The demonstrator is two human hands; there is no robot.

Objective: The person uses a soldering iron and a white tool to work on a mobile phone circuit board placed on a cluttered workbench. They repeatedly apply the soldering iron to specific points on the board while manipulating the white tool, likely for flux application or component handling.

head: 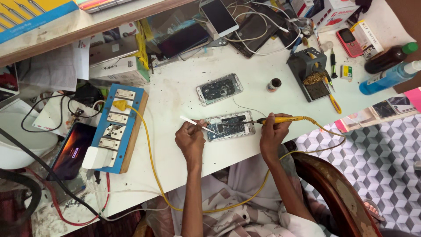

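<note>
Grip: left hand (190, 139) closed around a thin white stick-like tool (198, 124), fingers pinched together on its shaft; its tip rests on the left part of the opened phone with bare circuit board (230, 126). Right hand (272, 134) clamped on the yellow-handled soldering iron (280, 119), held near level, metal tip touching the phone's right end. The phone lies flat on the white tabletop (184, 96), directly between the two hands, near the front edge.

Left to right: a blue-faced wooden switch board with white sockets (119, 127) sits well left of the hands; a yellow plug in it feeds the yellow cable (151, 162), which runs down over the table edge, across the lap and up to the iron. Beside the board, a lit dark-screened phone (72, 151) leans low. Behind the worked phone, apart from it, lies a second opened phone with silver frame (219, 88). Further right: a small round dark-capped pot (274, 84), then a grey metal iron stand with brassy wool (312, 74), a blue plastic bottle (386, 78).

Room: bare tabletop around both hands; clutter is crowded along the back edge. Table ends just right of the right hand.
</note>
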